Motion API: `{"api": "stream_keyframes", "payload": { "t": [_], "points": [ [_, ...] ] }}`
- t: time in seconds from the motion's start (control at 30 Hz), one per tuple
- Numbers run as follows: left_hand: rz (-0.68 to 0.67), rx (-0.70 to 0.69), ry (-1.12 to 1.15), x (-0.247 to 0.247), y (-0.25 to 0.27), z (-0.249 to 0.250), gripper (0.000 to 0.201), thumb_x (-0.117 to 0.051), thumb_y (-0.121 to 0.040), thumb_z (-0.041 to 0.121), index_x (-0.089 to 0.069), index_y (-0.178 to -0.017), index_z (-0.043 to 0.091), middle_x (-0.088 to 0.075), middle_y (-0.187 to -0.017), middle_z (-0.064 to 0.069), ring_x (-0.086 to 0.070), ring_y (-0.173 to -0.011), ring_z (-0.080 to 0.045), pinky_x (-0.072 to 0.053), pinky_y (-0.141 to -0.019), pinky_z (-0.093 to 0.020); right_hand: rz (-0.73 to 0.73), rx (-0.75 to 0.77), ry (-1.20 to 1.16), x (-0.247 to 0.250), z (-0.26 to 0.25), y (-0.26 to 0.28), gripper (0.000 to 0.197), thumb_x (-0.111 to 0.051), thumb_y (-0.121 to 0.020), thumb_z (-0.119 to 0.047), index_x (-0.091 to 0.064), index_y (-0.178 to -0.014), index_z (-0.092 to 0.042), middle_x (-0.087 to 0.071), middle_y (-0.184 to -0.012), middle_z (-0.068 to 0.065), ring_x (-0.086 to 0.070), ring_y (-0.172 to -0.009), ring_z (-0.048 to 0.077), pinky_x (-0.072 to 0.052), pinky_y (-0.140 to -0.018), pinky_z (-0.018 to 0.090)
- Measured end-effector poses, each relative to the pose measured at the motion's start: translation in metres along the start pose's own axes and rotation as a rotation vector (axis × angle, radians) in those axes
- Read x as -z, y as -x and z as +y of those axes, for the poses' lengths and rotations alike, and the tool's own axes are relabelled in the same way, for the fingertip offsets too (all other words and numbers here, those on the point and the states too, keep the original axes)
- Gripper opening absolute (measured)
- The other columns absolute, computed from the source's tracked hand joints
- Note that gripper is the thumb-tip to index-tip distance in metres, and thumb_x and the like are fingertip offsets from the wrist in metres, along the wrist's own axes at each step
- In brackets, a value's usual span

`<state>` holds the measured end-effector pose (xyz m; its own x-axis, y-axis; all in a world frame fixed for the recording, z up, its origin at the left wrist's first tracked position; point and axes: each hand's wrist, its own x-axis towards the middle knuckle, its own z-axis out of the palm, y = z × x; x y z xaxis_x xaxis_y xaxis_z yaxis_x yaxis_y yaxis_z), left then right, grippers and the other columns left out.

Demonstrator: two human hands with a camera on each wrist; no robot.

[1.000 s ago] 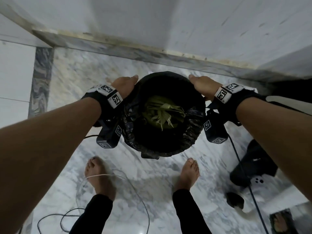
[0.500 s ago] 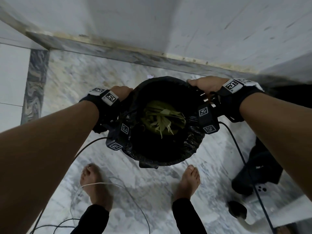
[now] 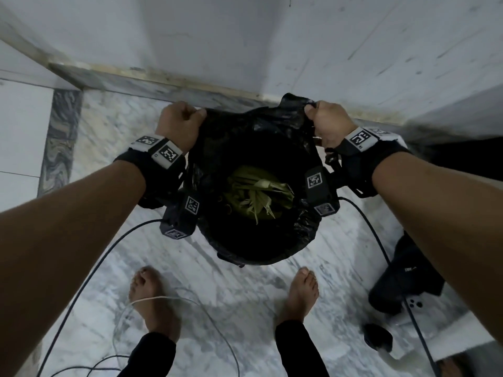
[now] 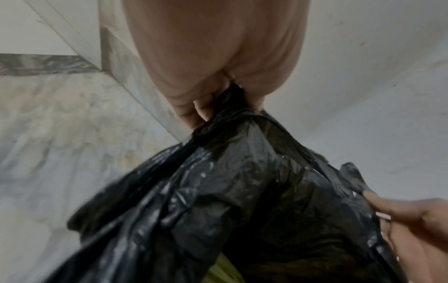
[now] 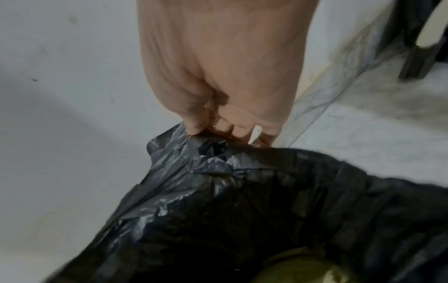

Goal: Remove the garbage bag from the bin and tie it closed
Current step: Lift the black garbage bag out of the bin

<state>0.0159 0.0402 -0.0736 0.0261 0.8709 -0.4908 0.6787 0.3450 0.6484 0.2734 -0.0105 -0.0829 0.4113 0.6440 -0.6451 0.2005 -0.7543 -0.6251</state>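
Over the marble floor [image 3: 89, 164], the left hand [image 3: 178, 123] and right hand [image 3: 328, 123] each pinch the garbage bag [image 3: 253, 137] by its far rim, fingers curled tight. Its near rim seems draped over the bin [image 3: 255, 258], green scraps [image 3: 258, 197] inside; lifting out and tying remain.

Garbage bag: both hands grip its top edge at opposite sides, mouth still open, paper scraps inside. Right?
Not quite. The garbage bag holds green leafy waste, not paper; the head view shows it. The left hand and right hand do grip opposite edges, mouth open.
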Motion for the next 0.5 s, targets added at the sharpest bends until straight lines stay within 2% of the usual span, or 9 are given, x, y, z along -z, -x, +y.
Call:
{"api": "stream_keyframes", "payload": {
  "t": [0.03, 0.07, 0.1, 0.17, 0.2, 0.27, 0.37, 0.43, 0.5],
  "points": [
    [-0.029, -0.026, -0.014, 0.004, 0.004, 0.002, 0.026, -0.064, -0.082, 0.04, -0.062, -0.081, 0.013, -0.061, -0.078, -0.006, -0.06, -0.083, -0.02, -0.05, -0.076, -0.033, -0.029, 0.001, -0.011, 0.001, 0.002, 0.003, 0.03, -0.056, -0.086, -0.044, -0.061, -0.071, -0.018, -0.061, -0.076, 0.003, -0.062, -0.08, 0.026, -0.054, -0.08, 0.033],
    [-0.083, -0.042, -0.051, 0.008, 0.008, 0.003, 0.033, -0.068, -0.078, 0.042, -0.066, -0.089, 0.011, -0.063, -0.082, -0.005, -0.061, -0.082, -0.02, -0.049, -0.074, -0.031, -0.109, 0.02, 0.056, 0.004, 0.004, 0.009, 0.035, -0.063, -0.079, -0.053, -0.066, -0.071, -0.019, -0.066, -0.077, 0.001, -0.065, -0.079, 0.023, -0.055, -0.08, 0.035],
    [-0.14, -0.063, -0.114, 0.012, 0.013, 0.002, 0.038, -0.071, -0.075, 0.042, -0.067, -0.095, 0.009, -0.064, -0.085, -0.006, -0.062, -0.082, -0.021, -0.048, -0.073, -0.029, -0.202, 0.059, 0.164, 0.008, 0.005, 0.016, 0.036, -0.068, -0.072, -0.056, -0.072, -0.079, -0.02, -0.071, -0.081, 0.0, -0.067, -0.08, 0.019, -0.054, -0.081, 0.033],
    [-0.192, -0.126, -0.23, 0.02, 0.02, -0.003, 0.033, -0.073, -0.074, 0.033, -0.068, -0.096, 0.008, -0.064, -0.083, -0.008, -0.065, -0.085, -0.028, -0.046, -0.071, -0.029, -0.327, 0.12, 0.407, 0.016, 0.011, 0.023, 0.042, -0.077, -0.067, -0.046, -0.075, -0.097, -0.017, -0.075, -0.094, 0.005, -0.07, -0.089, 0.021, -0.055, -0.088, 0.034],
    [-0.165, -0.162, -0.263, 0.024, 0.025, -0.002, 0.029, -0.073, -0.075, 0.029, -0.068, -0.093, 0.008, -0.063, -0.082, -0.009, -0.065, -0.087, -0.031, -0.046, -0.07, -0.03, -0.311, 0.157, 0.526, 0.019, 0.015, 0.027, 0.04, -0.078, -0.069, -0.038, -0.073, -0.1, -0.013, -0.074, -0.096, 0.009, -0.069, -0.092, 0.025, -0.055, -0.087, 0.036],
    [-0.047, -0.229, -0.292, 0.031, 0.034, -0.001, 0.024, -0.071, -0.076, 0.026, -0.065, -0.089, 0.006, -0.062, -0.081, -0.01, -0.064, -0.088, -0.033, -0.043, -0.069, -0.031, -0.175, 0.293, 0.679, 0.023, 0.022, 0.038, 0.031, -0.073, -0.078, -0.026, -0.066, -0.102, -0.006, -0.065, -0.09, 0.006, -0.061, -0.087, 0.025, -0.047, -0.073, 0.029],
    [0.059, -0.291, -0.342, 0.031, 0.053, 0.0, 0.029, -0.066, -0.08, 0.029, -0.059, -0.094, 0.004, -0.065, -0.093, -0.018, -0.062, -0.092, -0.035, -0.044, -0.07, -0.035, 0.003, 0.415, 0.71, 0.023, 0.031, 0.068, 0.027, -0.065, -0.084, -0.025, -0.053, -0.1, -0.008, -0.052, -0.089, 0.003, -0.048, -0.081, 0.021, -0.035, -0.067, 0.029],
    [0.055, -0.216, -0.302, 0.027, 0.07, -0.007, 0.049, -0.066, -0.078, 0.039, -0.053, -0.113, 0.007, -0.061, -0.115, -0.015, -0.059, -0.106, -0.033, -0.047, -0.083, -0.039, 0.026, 0.338, 0.608, 0.02, 0.046, 0.083, 0.032, -0.064, -0.081, -0.025, -0.049, -0.106, -0.01, -0.049, -0.098, 0.002, -0.048, -0.085, 0.022, -0.039, -0.071, 0.032],
    [0.013, -0.005, -0.128, 0.024, 0.084, -0.02, 0.078, -0.066, -0.073, 0.053, -0.039, -0.134, 0.013, -0.05, -0.136, -0.008, -0.053, -0.12, -0.025, -0.047, -0.096, -0.041, 0.093, 0.145, 0.355, 0.018, 0.066, 0.091, 0.041, -0.06, -0.082, -0.022, -0.047, -0.12, -0.013, -0.046, -0.11, -0.001, -0.048, -0.097, 0.018, -0.043, -0.082, 0.032]
  ]
}}
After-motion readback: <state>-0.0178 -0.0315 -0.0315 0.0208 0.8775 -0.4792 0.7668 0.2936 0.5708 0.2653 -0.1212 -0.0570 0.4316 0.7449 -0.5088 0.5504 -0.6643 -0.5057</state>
